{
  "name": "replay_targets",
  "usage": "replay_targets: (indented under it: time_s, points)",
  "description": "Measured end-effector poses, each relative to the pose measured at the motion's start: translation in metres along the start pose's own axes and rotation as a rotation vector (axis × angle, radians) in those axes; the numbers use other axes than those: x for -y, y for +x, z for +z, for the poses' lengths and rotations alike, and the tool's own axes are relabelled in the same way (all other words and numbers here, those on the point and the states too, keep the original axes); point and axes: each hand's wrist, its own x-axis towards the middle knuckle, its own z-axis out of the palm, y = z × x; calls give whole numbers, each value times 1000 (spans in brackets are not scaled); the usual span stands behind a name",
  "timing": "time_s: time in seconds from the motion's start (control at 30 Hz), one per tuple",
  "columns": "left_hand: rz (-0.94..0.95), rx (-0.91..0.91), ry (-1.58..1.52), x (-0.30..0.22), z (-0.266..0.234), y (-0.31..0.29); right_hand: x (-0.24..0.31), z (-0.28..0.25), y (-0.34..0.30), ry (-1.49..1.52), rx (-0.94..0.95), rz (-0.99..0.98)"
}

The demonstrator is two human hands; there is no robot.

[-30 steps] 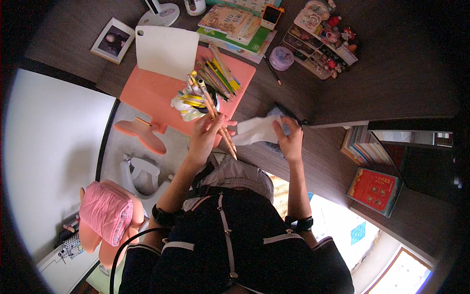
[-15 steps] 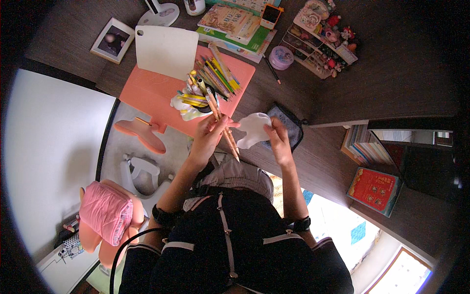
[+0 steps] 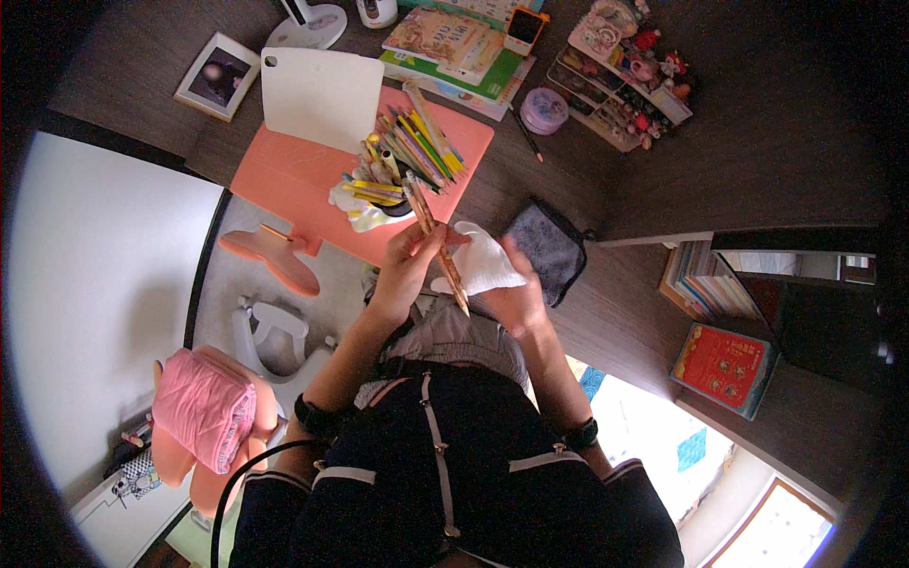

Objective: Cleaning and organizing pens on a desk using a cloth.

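My left hand [image 3: 405,270] is closed around brown patterned pencils [image 3: 422,205], apparently two held together, slanting with the sharp tip toward my lap. Close beside them, my right hand [image 3: 519,301] grips a crumpled white cloth [image 3: 490,261], its fingers partly hidden behind the cloth. Whether the cloth touches the pencils I cannot tell. Just beyond my left hand stands a white pencil holder [image 3: 367,221] packed with pencils and pens. More coloured pencils [image 3: 422,142] lie in a loose pile behind it on the pink desk board [image 3: 294,175].
A grey fabric pouch [image 3: 549,248] lies right of my right hand. White tablet cover [image 3: 320,99], stacked books [image 3: 464,62], a round lilac tin [image 3: 543,111] and a trinket rack [image 3: 615,95] stand farther back. A pink chair [image 3: 213,417] is at lower left.
My right hand has moved left and toward me, and the white cloth now hangs folded beside the pencils. My left hand has tilted the pencils slightly more upright.
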Motion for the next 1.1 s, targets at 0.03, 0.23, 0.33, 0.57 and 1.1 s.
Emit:
replay_targets:
  time_s: [0.03,0.23,0.33,0.57,1.1]
  points:
    - [10,1,19,5,-2,0,-4,-2,0,-90,62,-71]
    - [-119,94,-225,7,4,-2,-9,3,6,-804,226,-249]
    - [-51,132,-273,11,5,-2,-7,-1,7,-931,229,-65]
    - [10,151,-209,15,4,-2,-1,1,6,-547,399,50]
    - [-127,95,-380,5,3,-4,-7,7,2,-887,254,-59]
